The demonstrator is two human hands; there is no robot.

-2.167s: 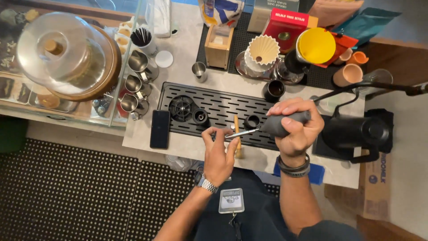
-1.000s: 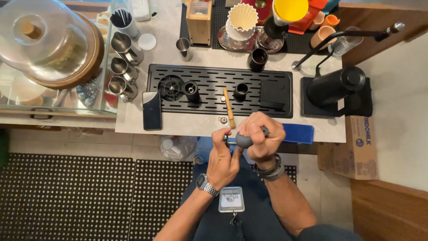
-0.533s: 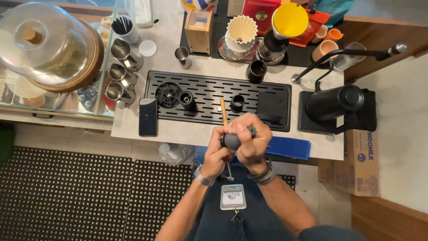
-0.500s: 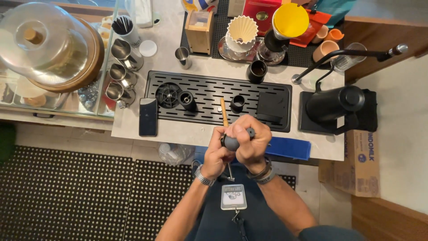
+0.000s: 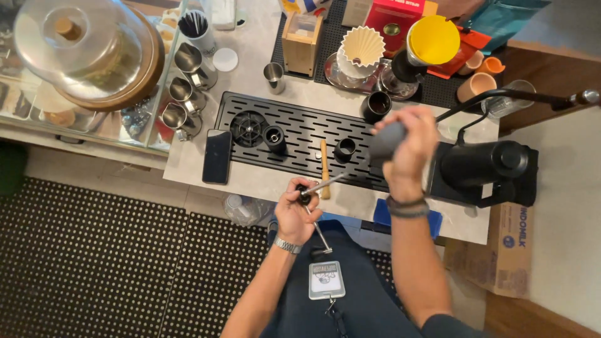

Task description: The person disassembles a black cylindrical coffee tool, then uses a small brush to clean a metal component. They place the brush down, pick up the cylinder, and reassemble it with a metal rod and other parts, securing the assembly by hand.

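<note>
Grey grinder (image 5: 385, 141) within right hand (image 5: 410, 147)

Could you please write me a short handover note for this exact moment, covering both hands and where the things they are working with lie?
Right hand: closed around the dark cylindrical hand grinder, raised over the black slotted drip tray.
Left hand: grips the black knob of the metal crank handle, which runs up toward the grinder; whether the crank is seated on it cannot be told.
Nearby: wooden brush lying on the tray's front edge, small black cup on the tray, phone on the counter left of the tray, black kettle to the right.
Done or left: the pictures do not settle this.
</note>
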